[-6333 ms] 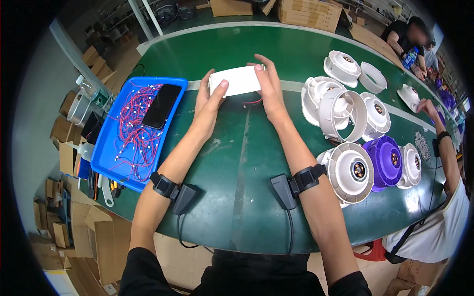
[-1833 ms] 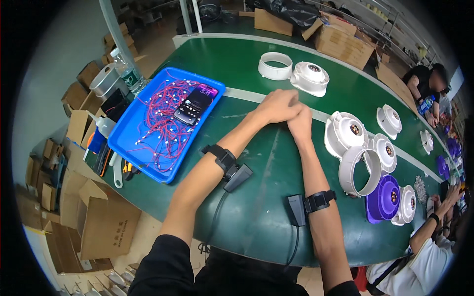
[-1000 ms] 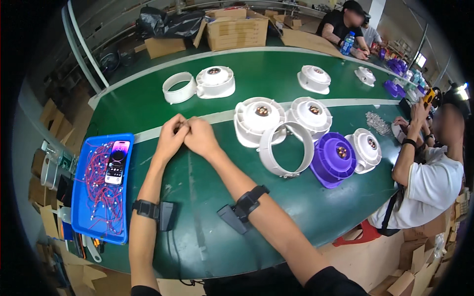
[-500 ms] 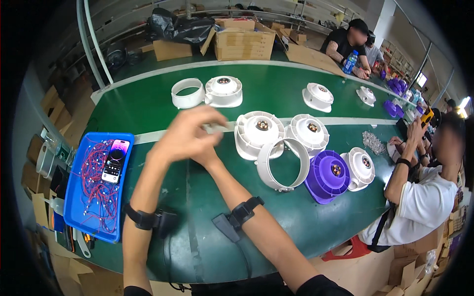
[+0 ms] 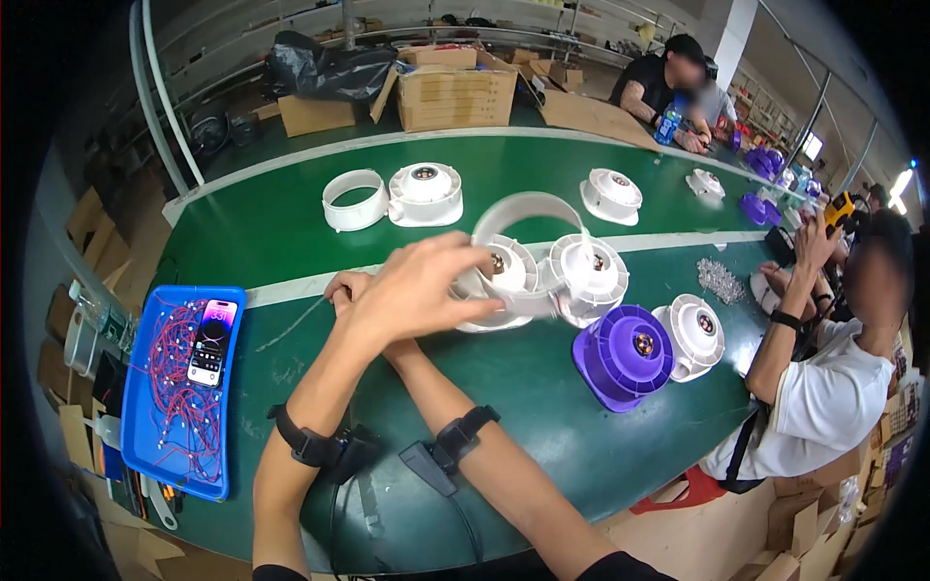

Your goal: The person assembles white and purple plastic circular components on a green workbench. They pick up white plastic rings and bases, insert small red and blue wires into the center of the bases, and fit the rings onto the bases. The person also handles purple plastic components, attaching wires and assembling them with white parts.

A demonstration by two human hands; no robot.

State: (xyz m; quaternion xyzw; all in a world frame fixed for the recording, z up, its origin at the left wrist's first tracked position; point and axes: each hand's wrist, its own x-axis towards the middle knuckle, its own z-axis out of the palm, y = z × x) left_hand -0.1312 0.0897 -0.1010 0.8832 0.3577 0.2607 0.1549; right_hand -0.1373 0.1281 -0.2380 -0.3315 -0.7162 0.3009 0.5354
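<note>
My left hand (image 5: 421,289), crossed over my right arm, grips the near side of a white plastic ring (image 5: 531,205). The ring is raised, tilted and blurred, above two white round fan-like housings, a left one (image 5: 506,261) and a right one (image 5: 593,281), each with a metallic centre. Fingers and ring partly cover the left housing. Behind my left wrist, my right hand (image 5: 347,285) rests low near the pale strip on the green table, its visible fingers curled in; the rest is hidden. Right of the ring are a purple housing (image 5: 625,358) and another white housing (image 5: 694,334).
A blue tray (image 5: 232,407) of red wires holds a phone (image 5: 212,344) at left. Farther back are another white ring (image 5: 355,215) and white housings (image 5: 426,198). Small metal parts (image 5: 719,281) lie at right near a seated person (image 5: 814,378). Cartons (image 5: 455,100) stand behind.
My left hand has moved right and taken hold of the white ring, which has risen off the table and tilted. My right hand now shows left of my left wrist. The view has shifted slightly.
</note>
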